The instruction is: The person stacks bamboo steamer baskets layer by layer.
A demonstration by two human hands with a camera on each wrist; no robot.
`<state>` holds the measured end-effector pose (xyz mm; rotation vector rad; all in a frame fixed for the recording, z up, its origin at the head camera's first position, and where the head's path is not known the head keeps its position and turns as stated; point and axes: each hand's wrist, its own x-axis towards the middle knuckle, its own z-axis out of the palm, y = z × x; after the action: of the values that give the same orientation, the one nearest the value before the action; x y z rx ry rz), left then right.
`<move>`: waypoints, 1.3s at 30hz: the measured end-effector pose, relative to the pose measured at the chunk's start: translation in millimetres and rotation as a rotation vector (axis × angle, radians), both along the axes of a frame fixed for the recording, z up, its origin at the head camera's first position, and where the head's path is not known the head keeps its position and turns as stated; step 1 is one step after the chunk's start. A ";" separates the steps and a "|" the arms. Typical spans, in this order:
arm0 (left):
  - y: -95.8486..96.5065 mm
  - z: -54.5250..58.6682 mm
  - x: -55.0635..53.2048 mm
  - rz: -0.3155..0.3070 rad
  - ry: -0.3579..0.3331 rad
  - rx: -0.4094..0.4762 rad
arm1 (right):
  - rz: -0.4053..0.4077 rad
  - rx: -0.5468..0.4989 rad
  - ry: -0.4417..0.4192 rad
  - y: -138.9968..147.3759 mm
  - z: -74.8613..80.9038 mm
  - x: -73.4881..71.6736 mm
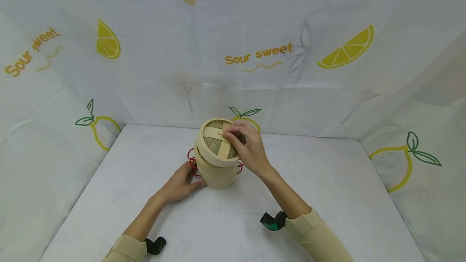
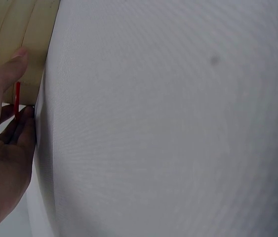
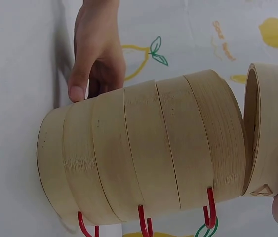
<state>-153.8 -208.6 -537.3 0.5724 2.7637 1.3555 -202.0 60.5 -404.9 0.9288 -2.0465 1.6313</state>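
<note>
A stack of round bamboo steamer baskets (image 1: 219, 180) stands on the white table, with red wire handles (image 3: 211, 207) on its sides. On top, the bamboo lid (image 3: 272, 128) is tilted: in the right wrist view a gap opens between its rim and the upper basket on one side, while the other side touches. My right hand (image 1: 251, 147) pinches the lid near the middle of its crossed strips. Low on the stack, my left hand (image 1: 182, 184) grips the lower baskets, thumb on the wall and fingers beside a red handle, partly hidden behind the bamboo.
The white tabletop (image 1: 327, 197) runs around the stack. Behind and at both sides hangs a white cloth (image 1: 164, 51) printed with lemons and lettering. Black mounts (image 1: 273, 220) sit at both wrists, by the beige sleeves (image 1: 316, 233).
</note>
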 end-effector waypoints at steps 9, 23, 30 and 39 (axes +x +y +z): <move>-1.2 -2.2 1.0 -0.001 -0.009 0.008 | 0.023 0.035 0.012 -6.2 2.3 0.1; -0.9 -1.6 1.8 -0.004 0.000 0.013 | -0.007 0.103 0.052 -12.4 -1.2 -1.8; -1.4 -3.1 0.6 -0.003 0.002 0.014 | -0.037 0.117 0.086 -14.1 -1.1 -1.2; -1.6 -2.3 0.7 -0.001 0.005 0.013 | -0.069 0.169 0.098 -16.5 -2.1 -2.0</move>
<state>-153.1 -210.2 -539.6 0.5793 2.7602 1.3748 -204.0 44.0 -407.0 0.9625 -2.1486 1.3674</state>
